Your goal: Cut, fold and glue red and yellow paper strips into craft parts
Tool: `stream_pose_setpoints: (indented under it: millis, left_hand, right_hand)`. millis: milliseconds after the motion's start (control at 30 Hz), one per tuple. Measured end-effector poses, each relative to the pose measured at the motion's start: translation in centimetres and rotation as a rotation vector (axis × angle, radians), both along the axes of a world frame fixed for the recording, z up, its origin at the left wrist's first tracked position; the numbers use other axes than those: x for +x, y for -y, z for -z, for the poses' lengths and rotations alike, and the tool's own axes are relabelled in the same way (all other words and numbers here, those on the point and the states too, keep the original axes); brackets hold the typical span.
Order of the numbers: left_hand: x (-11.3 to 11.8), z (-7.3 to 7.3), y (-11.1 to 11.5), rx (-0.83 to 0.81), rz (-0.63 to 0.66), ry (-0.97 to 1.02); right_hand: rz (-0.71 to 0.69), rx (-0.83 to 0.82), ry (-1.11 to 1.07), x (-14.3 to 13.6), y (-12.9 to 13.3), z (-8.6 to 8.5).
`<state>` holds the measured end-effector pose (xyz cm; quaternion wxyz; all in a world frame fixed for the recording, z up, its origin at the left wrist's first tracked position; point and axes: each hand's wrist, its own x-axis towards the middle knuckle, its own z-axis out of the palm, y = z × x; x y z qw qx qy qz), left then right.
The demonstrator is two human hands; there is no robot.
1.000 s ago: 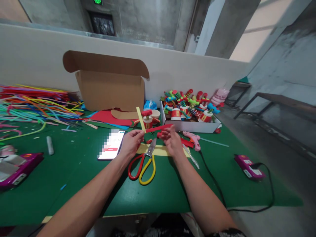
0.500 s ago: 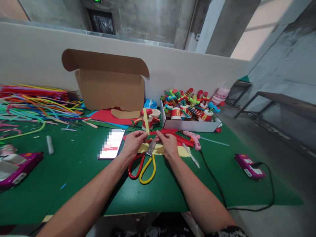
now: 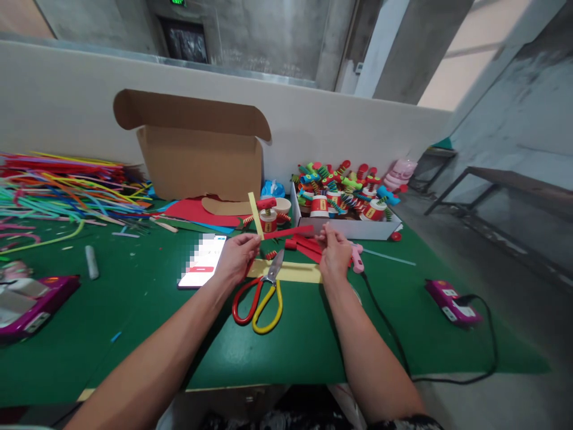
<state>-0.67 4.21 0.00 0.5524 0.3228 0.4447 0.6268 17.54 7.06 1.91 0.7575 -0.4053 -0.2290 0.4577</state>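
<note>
My left hand point(image 3: 239, 257) pinches a pale yellow strip point(image 3: 255, 212) and a red strip point(image 3: 290, 232) where their ends meet at an angle. The yellow one points up; the red one stretches right. Just past the red strip's free end is my right hand point(image 3: 335, 254), its fingers bent and loosely apart, nothing visible in them. It partly covers the pink glue gun point(image 3: 357, 260). Below and between my hands lie scissors point(image 3: 272, 275) with one red and one yellow handle, blades across a yellow sheet point(image 3: 298, 272). More red strips point(image 3: 307, 246) lie behind.
A white box point(image 3: 344, 227) holds several colourful spring-limbed cup figures. Another cup figure point(image 3: 268, 221) stands behind my left hand. A lit phone point(image 3: 203, 263) lies left. Pipe cleaners point(image 3: 67, 185), a cardboard box point(image 3: 201, 161), and power strips point(image 3: 452, 303) surround the work area; a black cord crosses the right side.
My right hand has moved right, away from my left hand. The red strip now shows extended between them, and the yellow strip has tilted left. The scissors have not moved.
</note>
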Motion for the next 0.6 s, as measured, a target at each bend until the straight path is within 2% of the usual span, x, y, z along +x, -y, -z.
stream_pose_setpoints:
  millis: [67,167,200,267,367,600]
  left_hand:
    - [0.2,-0.2,0.1,-0.016,0.018,0.041]
    - [0.7,-0.6,0.6,-0.032,0.067,0.068]
    - [1.0,-0.7,0.7,-0.031,0.084,0.061]
    - [1.4,-0.8,1.1,-0.021,0.106,0.034]
    - [1.7,-0.6,1.3,0.006,0.107,-0.015]
    - [1.6,0.1,1.1,0.037,0.069,-0.103]
  right_hand:
    - [-0.112,-0.065,-0.045,-0.4,0.1,0.3]
    - [-0.476,-0.191,-0.052,-2.0,1.0,1.2]
    - [-0.558,-0.202,-0.044,-2.6,1.4,1.5]
    - [-0.653,-0.181,-0.04,-3.6,2.1,1.9]
    - [-0.709,-0.142,-0.03,-4.1,2.7,2.2]
    - [-0.734,-0.145,0.001,-4.2,2.8,2.4]
